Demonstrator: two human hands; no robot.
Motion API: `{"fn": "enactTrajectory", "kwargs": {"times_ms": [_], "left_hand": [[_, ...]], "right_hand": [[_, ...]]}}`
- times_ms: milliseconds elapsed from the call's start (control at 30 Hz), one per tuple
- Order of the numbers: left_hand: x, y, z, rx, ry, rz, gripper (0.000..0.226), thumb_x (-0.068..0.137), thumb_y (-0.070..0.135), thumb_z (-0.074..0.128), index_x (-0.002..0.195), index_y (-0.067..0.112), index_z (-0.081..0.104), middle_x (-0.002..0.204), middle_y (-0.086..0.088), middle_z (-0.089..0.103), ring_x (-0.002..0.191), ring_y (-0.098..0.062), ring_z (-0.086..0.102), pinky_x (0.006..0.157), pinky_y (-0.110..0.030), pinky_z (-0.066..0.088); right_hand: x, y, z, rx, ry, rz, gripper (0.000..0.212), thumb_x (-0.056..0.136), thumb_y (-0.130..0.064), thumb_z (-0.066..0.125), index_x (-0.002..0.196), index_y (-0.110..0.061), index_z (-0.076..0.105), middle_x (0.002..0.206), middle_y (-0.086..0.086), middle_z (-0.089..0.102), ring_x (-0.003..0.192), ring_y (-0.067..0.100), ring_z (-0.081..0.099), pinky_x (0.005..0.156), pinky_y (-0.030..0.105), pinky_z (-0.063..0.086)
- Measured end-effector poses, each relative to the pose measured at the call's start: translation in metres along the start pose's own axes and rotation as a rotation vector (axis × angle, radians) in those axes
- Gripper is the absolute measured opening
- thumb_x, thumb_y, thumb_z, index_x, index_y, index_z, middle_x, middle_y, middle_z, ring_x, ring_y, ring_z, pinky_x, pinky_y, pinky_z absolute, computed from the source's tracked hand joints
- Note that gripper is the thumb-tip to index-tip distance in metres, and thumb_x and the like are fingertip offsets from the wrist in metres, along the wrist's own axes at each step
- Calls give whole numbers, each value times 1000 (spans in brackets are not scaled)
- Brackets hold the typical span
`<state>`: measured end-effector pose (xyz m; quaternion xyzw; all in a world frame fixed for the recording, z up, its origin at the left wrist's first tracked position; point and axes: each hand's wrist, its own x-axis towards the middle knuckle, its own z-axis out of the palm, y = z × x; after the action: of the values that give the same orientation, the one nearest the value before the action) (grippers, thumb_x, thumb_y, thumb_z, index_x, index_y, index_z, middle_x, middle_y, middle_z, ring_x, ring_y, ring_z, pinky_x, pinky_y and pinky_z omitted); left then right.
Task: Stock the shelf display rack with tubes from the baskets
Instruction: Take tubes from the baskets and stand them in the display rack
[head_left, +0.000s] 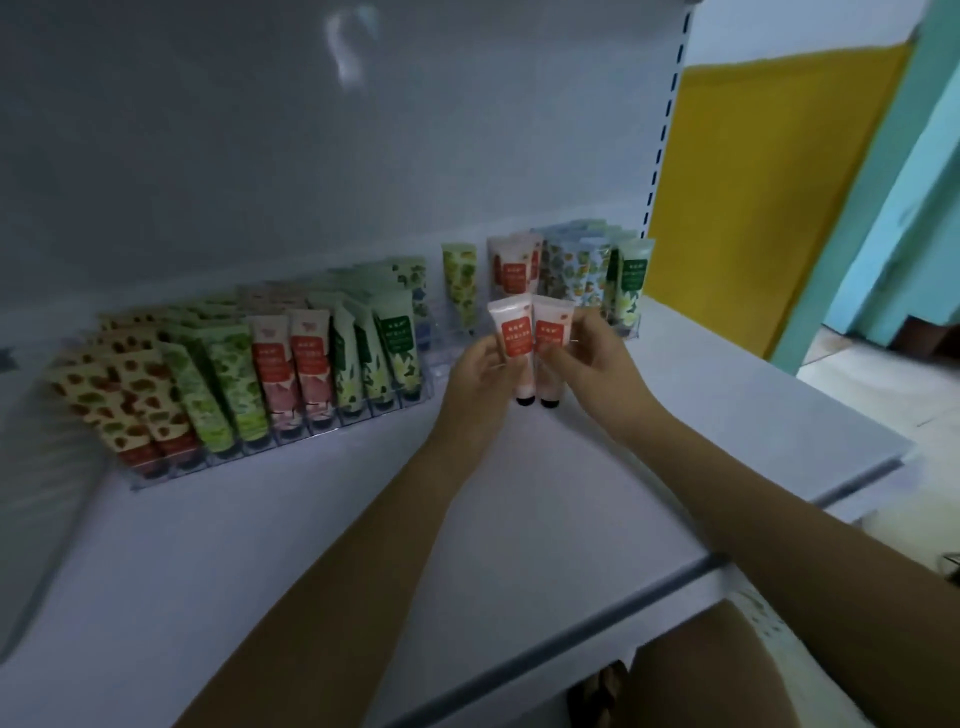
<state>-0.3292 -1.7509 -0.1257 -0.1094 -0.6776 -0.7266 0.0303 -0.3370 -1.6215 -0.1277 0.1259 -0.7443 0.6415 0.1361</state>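
Two pink tubes with red labels and black caps stand side by side, caps down, above the white shelf. My left hand (480, 376) grips the left pink tube (511, 332). My right hand (589, 353) pinches the right pink tube (551, 330). Behind them a clear display rack (441, 358) holds upright tubes: strawberry-print, green leaf, pink and green flower tubes on the left (270, 369), then a lone lime-print tube (460, 280), pink tubes (511, 265), blue fruit-print tubes (574, 270) and green tubes (631, 275) on the right. Several rack slots between the groups look empty.
The white shelf board (260, 519) runs to a front edge at lower right. The grey back panel (311, 130) rises behind the rack, with a slotted upright (667, 124) at its right. A yellow and teal wall lies beyond. No basket shows.
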Motion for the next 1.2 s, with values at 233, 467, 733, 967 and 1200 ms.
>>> {"fn": "enactTrajectory", "kwargs": {"times_ms": [233, 467, 733, 967, 1200], "left_hand": [[8, -10, -6, -111, 117, -20, 14, 89, 3, 54, 93, 16, 56, 91, 0, 60, 87, -11, 58, 80, -22, 49], [13, -12, -10, -174, 144, -4, 13, 81, 13, 60, 87, 24, 59, 96, 3, 63, 96, -13, 58, 93, -30, 46], [18, -15, -8, -182, 128, -23, 21, 91, 4, 51, 88, 24, 58, 95, 4, 63, 96, -12, 58, 95, -31, 44], [18, -15, -9, -198, 120, -33, 21, 91, 4, 52, 90, 24, 58, 98, 2, 63, 99, -14, 58, 96, -32, 45], [16, -12, -8, -205, 100, -39, 21, 91, 3, 51, 88, 24, 57, 94, 4, 62, 94, -10, 58, 95, -30, 45]], "right_hand": [[25, 1, -1, -209, 99, -150, 7, 88, -2, 57, 92, -6, 61, 80, -5, 58, 74, -3, 56, 67, 20, 47], [77, -3, 10, -107, 528, -184, 34, 88, -14, 59, 119, -6, 48, 99, -9, 55, 86, -2, 53, 72, 6, 43], [80, 19, 13, -227, 521, -192, 26, 87, -3, 57, 111, 5, 50, 90, -11, 49, 78, -5, 47, 67, -1, 36], [84, 27, 17, -339, 507, -231, 23, 88, -11, 59, 107, 0, 52, 94, -1, 53, 79, 11, 48, 64, 1, 34], [83, 25, 17, -366, 507, -212, 25, 88, -15, 60, 109, -3, 52, 94, -5, 54, 80, 10, 50, 63, 5, 35]]}}
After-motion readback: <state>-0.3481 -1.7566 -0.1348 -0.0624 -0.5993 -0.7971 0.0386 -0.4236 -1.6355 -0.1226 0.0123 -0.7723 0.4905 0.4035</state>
